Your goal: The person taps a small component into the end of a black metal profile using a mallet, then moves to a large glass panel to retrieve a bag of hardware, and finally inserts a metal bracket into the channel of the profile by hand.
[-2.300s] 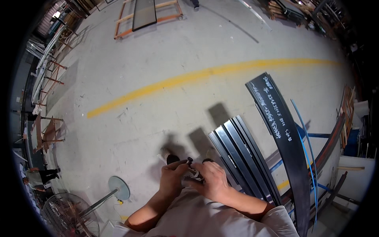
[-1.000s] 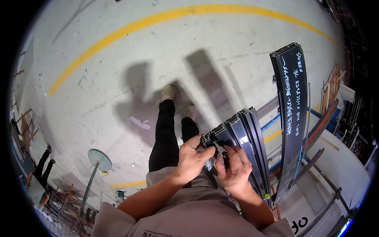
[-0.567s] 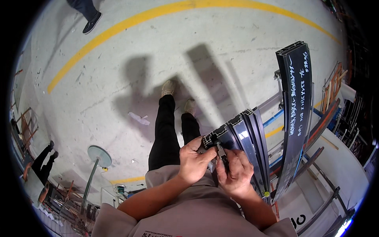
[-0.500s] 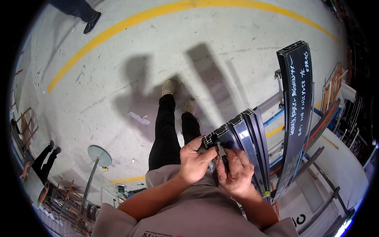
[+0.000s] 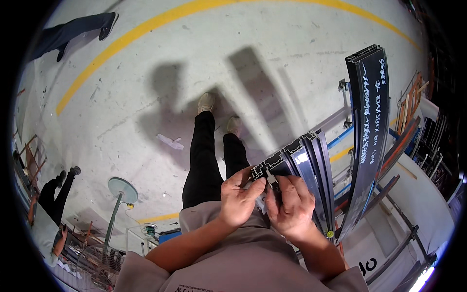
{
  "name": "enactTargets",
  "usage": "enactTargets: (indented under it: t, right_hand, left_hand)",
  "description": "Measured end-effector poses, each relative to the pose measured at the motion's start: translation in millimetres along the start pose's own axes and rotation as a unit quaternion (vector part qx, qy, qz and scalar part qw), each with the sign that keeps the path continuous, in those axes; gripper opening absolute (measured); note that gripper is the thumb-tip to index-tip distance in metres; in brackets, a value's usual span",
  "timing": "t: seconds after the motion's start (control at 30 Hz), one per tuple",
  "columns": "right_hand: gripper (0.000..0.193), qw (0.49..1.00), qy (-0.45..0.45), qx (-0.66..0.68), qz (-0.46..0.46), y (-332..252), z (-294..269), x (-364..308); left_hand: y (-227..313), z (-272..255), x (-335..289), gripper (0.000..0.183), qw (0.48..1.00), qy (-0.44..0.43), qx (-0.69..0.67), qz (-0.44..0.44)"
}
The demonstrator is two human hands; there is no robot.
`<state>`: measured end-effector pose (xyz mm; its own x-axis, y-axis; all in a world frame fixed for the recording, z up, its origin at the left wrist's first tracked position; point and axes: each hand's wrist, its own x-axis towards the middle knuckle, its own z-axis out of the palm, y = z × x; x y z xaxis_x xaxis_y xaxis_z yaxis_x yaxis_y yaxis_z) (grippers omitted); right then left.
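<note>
Long dark metal profiles [image 5: 314, 168] stand in front of me at the right, their cut end facing up with a hollow, chambered section. My left hand [image 5: 237, 202] is closed around the near left corner of that end, thumb on top. Between the thumbs a small silvery metal fitting [image 5: 271, 179] sits at the cut end. My right hand [image 5: 293, 207] pinches this fitting with bent fingers. Its lower part is hidden by the fingers, so I cannot tell how far it is inside the profile.
A taller dark profile [image 5: 368, 112] with white handwriting leans at the right, before a rack with blue bars [image 5: 340, 137]. A round-topped stand [image 5: 122, 190] and a wire fan guard [image 5: 99, 265] are at the left. Two people [image 5: 80, 29] [image 5: 56, 194] stand at the left.
The fitting sits lower at the profile end, and my right fingers have moved slightly up and over it. My left hand keeps its grip. The person at upper left has stepped further into view.
</note>
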<state>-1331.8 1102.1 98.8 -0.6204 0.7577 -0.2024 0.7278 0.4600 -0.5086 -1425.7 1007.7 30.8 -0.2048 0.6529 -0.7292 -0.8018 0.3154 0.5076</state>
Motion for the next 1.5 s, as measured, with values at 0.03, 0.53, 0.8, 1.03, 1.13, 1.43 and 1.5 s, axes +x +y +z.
enactTargets:
  t: [0.03,0.53,0.8,1.03,1.13,1.43,1.5]
  right_hand:
    - [0.031,1.000,-0.004,-0.005,0.005,2,-2,-7]
    - [0.030,1.000,0.012,-0.006,0.000,0,-2,-5]
    - [0.030,1.000,0.010,0.007,-0.005,0,-3,-3]
    - [0.033,0.999,-0.014,0.011,0.043,2,-6,-19]
    - [0.032,0.999,-0.018,0.004,0.036,-5,-8,-3]
    - [0.033,0.998,-0.034,-0.008,0.053,-6,-18,-12]
    - [0.034,0.998,-0.038,-0.014,0.050,-1,-19,-20]
  left_hand:
    - [-1,-2,0,0.024,1.000,-0.007,-0.003,-0.003]
    - [4,-14,2,0.033,0.996,-0.088,-0.008,0.020]
    - [5,-20,4,0.040,0.993,-0.119,-0.008,0.004]
    - [4,-17,7,0.027,0.994,-0.107,-0.008,0.016]
    - [2,-20,7,0.029,0.994,-0.111,-0.010,0.008]
    - [6,-21,8,0.035,0.993,-0.118,0.015,0.019]
    - [7,-21,8,0.035,0.992,-0.123,0.014,0.022]
